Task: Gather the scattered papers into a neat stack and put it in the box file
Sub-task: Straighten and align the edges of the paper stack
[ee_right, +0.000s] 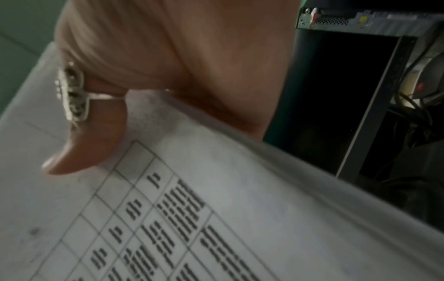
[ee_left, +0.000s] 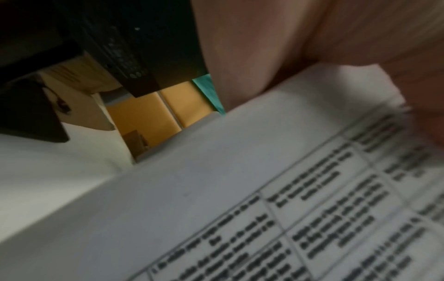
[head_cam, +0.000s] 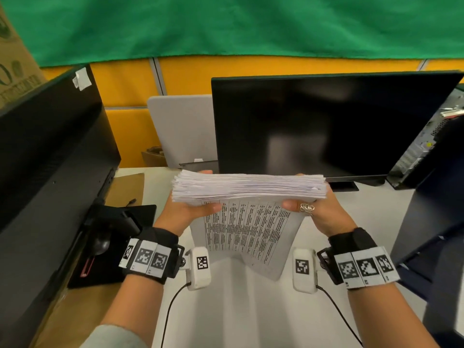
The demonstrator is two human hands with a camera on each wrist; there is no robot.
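1. The left hand [head_cam: 187, 209] at 9 o'clock and the right hand [head_cam: 315, 209] at 3 o'clock are each gripping one end of the paper stack [head_cam: 248, 187], thumbs on the printed face.
2. The stack is standing upright above the desk [head_cam: 238, 310], its long axis running 9 to 3, equally near both hands.
3. Toward 12, the monitor [head_cam: 326, 121] is standing; I am seeing no box file, so its direction cannot be told.

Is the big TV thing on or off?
Off, it seems. The monitor behind the paper stack is all black, with only faint reflections and no picture. Both hands grip the stack in front of it.
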